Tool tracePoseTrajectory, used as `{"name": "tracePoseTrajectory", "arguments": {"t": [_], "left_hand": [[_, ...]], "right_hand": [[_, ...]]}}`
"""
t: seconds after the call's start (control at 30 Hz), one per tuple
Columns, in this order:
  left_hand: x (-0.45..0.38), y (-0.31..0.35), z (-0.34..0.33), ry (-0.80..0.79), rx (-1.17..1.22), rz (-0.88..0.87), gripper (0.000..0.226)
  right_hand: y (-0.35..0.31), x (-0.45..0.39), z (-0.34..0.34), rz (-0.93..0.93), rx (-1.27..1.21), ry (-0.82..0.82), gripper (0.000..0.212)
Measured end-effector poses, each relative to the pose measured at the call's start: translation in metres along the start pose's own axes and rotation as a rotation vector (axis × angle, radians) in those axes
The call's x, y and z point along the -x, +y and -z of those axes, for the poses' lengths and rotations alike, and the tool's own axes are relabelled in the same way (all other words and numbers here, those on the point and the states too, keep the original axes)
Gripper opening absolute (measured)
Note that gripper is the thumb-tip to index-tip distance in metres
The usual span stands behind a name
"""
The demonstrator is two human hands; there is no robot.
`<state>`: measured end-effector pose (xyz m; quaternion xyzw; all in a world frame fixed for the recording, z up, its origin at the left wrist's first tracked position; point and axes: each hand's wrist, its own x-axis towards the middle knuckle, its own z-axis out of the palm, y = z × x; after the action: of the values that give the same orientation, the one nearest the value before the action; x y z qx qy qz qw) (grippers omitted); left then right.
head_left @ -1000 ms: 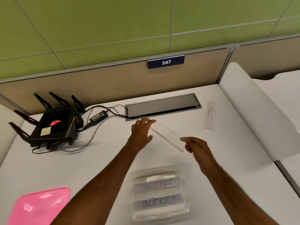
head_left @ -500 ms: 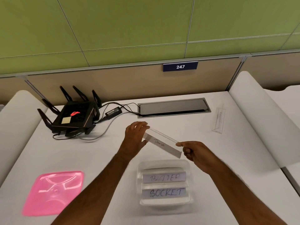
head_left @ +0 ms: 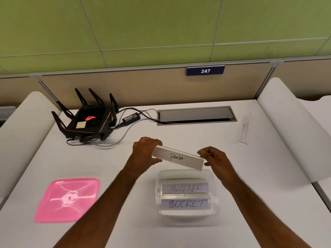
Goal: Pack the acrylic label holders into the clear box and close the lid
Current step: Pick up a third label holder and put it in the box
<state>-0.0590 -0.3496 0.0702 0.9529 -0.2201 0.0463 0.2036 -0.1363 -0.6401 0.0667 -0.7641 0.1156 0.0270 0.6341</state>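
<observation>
Just behind the clear box, above the white desk: PANDA label holder held off the surface, one end in each hand. Left hand grips the left end, fingers over the top edge and thumb under. Right hand pinches the right end between fingertips and thumb. Holder slopes down toward its right end, which hangs over the box's rear rim; lettering faces the camera.

Step in hand (judgement): third holder on its way into the box. Already inside, lying flat one behind the other: BUTTER holder to the rear, SOCKET holder at the front. One more label holder lies well behind and to the right of the box. Pink lid lies well left of the box, not yet fitted.

Next move calls for: levelling the holder, squaring it to the box walls, then lowering it. The two inside seem to fill the floor, so it likely stacks on top.

Materials: holders are long, narrow, rigid clear acrylic with sharp straight edges and white paper inserts, hand-lettered; probably slick to grip. Box is transparent plastic with rounded corners, its walls hard to make out. Lid is translucent, glossy, squarish, with moulded ridges
</observation>
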Motion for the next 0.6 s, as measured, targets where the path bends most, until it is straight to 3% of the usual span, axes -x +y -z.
{"name": "tracePoseTrajectory", "arguments": {"t": [0.1, 0.2, 0.37, 0.6], "left_hand": [[0.005, 0.0, 0.001, -0.03, 0.012, 0.052, 0.062], [0.01, 0.0, 0.0, -0.061, 0.071, 0.101, 0.062], [0.02, 0.005, 0.001, -0.08, 0.155, 0.135, 0.066], [0.03, 0.018, 0.005, -0.081, 0.392, 0.201, 0.065]], "right_hand": [[0.002, 0.005, 0.0, 0.076, 0.0, 0.0, 0.03], [0.007, 0.009, 0.005, 0.159, 0.106, -0.076, 0.022], [0.017, 0.012, 0.015, 0.238, 0.251, -0.183, 0.068], [0.023, 0.009, 0.028, 0.253, 0.234, -0.169, 0.061]]}}
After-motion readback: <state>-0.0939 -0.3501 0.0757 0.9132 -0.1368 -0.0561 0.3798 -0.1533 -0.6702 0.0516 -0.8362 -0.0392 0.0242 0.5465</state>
